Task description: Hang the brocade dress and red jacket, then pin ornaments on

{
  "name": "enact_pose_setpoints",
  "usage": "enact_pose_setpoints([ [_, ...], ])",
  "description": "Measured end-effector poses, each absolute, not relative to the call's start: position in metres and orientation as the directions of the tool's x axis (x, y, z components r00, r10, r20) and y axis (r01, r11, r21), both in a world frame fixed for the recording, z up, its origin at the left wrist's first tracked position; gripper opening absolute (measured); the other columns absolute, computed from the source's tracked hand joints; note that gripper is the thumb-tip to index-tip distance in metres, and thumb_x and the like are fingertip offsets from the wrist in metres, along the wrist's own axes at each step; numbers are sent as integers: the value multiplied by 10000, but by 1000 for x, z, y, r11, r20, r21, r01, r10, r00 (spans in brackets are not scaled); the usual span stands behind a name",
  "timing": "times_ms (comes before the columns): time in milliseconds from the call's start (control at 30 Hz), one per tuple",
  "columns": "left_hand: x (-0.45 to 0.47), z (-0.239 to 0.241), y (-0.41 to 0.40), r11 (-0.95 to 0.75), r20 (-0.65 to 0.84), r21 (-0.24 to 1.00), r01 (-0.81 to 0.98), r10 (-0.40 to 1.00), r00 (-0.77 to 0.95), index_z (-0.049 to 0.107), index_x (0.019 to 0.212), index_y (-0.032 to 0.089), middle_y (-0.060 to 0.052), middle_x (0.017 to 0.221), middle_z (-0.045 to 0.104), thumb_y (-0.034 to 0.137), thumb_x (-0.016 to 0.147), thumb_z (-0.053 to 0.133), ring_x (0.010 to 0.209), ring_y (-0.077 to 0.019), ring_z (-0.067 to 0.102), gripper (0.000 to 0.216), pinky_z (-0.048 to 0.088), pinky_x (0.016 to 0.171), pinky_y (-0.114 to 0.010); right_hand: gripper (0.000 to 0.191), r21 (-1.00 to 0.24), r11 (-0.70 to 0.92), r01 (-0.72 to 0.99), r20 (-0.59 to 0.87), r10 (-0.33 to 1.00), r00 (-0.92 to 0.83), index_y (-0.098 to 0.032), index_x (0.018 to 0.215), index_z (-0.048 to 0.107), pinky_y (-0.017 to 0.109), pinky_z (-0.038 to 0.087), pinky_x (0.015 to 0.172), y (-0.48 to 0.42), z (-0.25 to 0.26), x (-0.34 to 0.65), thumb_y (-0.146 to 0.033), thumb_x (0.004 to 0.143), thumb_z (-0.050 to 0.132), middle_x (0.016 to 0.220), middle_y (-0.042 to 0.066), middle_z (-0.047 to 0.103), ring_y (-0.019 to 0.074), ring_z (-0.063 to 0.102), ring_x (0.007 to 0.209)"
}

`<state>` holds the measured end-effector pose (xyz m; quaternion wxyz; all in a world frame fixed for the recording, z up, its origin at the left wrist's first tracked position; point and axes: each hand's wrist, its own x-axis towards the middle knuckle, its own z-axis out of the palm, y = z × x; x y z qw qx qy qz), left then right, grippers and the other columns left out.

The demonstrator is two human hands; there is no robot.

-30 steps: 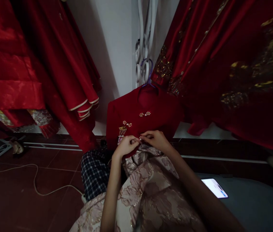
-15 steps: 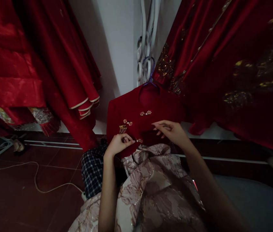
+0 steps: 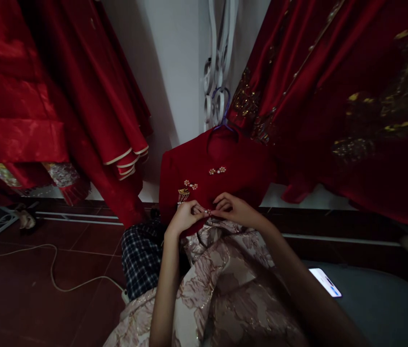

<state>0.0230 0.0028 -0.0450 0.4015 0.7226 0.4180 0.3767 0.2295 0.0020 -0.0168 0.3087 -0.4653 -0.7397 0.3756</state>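
A red jacket [image 3: 197,161] hangs in front of me on a purple hanger [image 3: 226,103]. Two pearl flower clasps show on its front, an upper clasp [image 3: 217,170] and a left clasp [image 3: 190,185], with a gold tasselled brooch [image 3: 183,194] just under the left one. Lower down, my left hand [image 3: 186,218] pinches one side of another pearl clasp [image 3: 208,212]. From the other side my right hand [image 3: 236,211] meets it, thumb and forefinger closed at the same clasp. Fingertips cover most of that clasp. Pinkish floral brocade [image 3: 204,289] spreads below over my lap.
Red garments [image 3: 102,106] hang at left, and a red gown with gold sequins [image 3: 352,120] at right. White scrolled metalwork [image 3: 211,62] stands behind the hanger. A lit phone [image 3: 325,282] lies on a grey surface [image 3: 370,294]. A pale cable [image 3: 57,270] crosses the tiled floor.
My right hand has come down and left from above the jacket front to the low clasp. My left hand has shifted slightly right. The phone, mostly hidden before, now shows.
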Motion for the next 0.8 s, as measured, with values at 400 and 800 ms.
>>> enact_pose_setpoints([
  [400, 27, -50, 8, -341, 273, 915, 216, 917, 292, 548, 690, 142, 0, 659, 616, 405, 602, 736, 628, -107, 574, 335, 463, 618, -227, 369, -855, 281, 436, 89, 907, -411, -173, 866, 568, 321, 523, 719, 9, -28, 225, -446, 650, 691, 792, 52, 655, 169, 633, 770],
  [800, 30, -51, 8, -242, 240, 970, -20, 939, 247, 536, 751, 139, 5, 683, 598, 377, 598, 748, 630, -85, 571, 353, 451, 585, -194, 280, -864, 287, 413, 93, 898, -430, -167, 849, 576, 302, 503, 709, 8, -22, 228, -385, 690, 648, 757, 37, 642, 150, 618, 738],
])
